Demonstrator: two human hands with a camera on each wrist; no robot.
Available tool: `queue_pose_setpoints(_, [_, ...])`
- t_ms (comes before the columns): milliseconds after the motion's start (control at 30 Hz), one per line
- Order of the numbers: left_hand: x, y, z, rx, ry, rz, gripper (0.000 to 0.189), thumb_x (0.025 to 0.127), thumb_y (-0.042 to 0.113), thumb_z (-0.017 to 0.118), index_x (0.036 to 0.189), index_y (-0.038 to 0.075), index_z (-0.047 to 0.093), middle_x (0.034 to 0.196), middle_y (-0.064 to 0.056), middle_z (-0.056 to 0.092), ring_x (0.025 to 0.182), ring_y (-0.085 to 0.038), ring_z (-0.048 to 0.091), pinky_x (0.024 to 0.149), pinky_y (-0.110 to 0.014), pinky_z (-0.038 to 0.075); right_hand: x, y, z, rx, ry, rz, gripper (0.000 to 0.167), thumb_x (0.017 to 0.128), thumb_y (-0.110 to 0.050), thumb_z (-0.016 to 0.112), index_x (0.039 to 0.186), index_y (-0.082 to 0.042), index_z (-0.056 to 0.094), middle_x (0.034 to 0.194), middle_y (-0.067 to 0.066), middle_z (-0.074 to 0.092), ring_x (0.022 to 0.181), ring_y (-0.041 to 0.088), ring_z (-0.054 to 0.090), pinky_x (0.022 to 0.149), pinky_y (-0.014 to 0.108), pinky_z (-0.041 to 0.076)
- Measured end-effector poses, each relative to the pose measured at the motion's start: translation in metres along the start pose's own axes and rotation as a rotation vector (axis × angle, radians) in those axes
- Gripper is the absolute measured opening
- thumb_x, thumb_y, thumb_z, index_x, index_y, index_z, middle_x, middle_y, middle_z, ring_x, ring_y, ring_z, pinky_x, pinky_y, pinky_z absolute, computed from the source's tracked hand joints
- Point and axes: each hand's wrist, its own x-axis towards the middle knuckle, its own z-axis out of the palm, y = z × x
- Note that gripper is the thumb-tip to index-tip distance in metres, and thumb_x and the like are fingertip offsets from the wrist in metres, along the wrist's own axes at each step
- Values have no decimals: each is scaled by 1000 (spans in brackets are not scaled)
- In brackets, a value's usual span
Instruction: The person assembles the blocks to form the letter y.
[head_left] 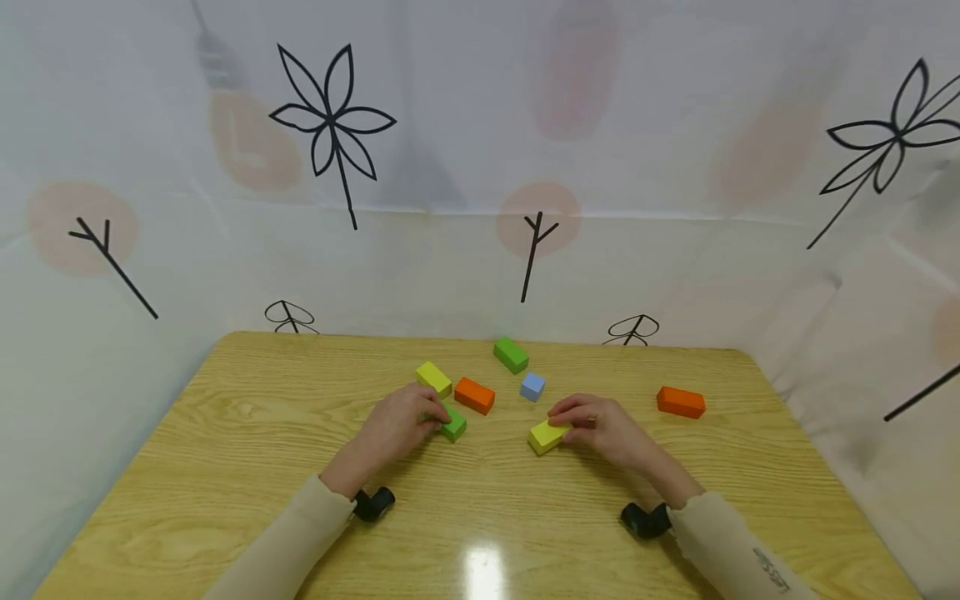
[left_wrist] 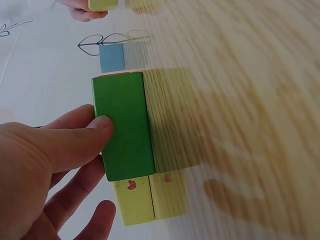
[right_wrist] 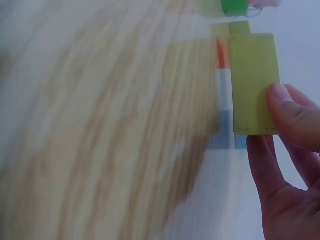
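My left hand [head_left: 397, 423] pinches a green block [head_left: 454, 426] at the table, left of the middle. In the left wrist view the thumb lies on the broad face of this green block [left_wrist: 125, 132], which stands on its long edge against its reflection. With thumb and fingers my right hand [head_left: 611, 432] pinches a yellow block [head_left: 546, 437] by its right end. In the right wrist view the yellow block [right_wrist: 255, 82] turns its broad face to the camera. Just beyond the left hand lies another yellow block [head_left: 433, 379], beside an orange block [head_left: 475, 396].
A small blue cube [head_left: 532, 387] lies between the hands, farther back. Behind it sits a second green block [head_left: 511, 356]. Another orange block [head_left: 681, 402] rests at the right. The wooden table [head_left: 480, 492] ends at a patterned cloth [head_left: 450, 267] at the back.
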Motion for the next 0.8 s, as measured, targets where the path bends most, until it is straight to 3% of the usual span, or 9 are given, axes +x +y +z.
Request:
queue_pose_setpoints(633, [3, 0, -1, -22, -16, -3, 13, 83, 10, 82, 91, 20, 80, 91, 9, 64, 93, -15, 63, 80, -35, 55, 4, 0, 2, -20, -52, -39, 24, 89, 0, 72, 109, -11, 77, 123, 5, 65, 116, 28, 60, 92, 34, 53])
queue_pose_setpoints(800, [2, 0, -3, -14, -22, 31, 13, 83, 10, 82, 92, 19, 80, 91, 9, 64, 93, -15, 63, 81, -34, 55, 3, 1, 3, -41, -29, -75, 21, 88, 0, 73, 107, -10, 77, 119, 7, 64, 111, 29, 61, 88, 33, 54])
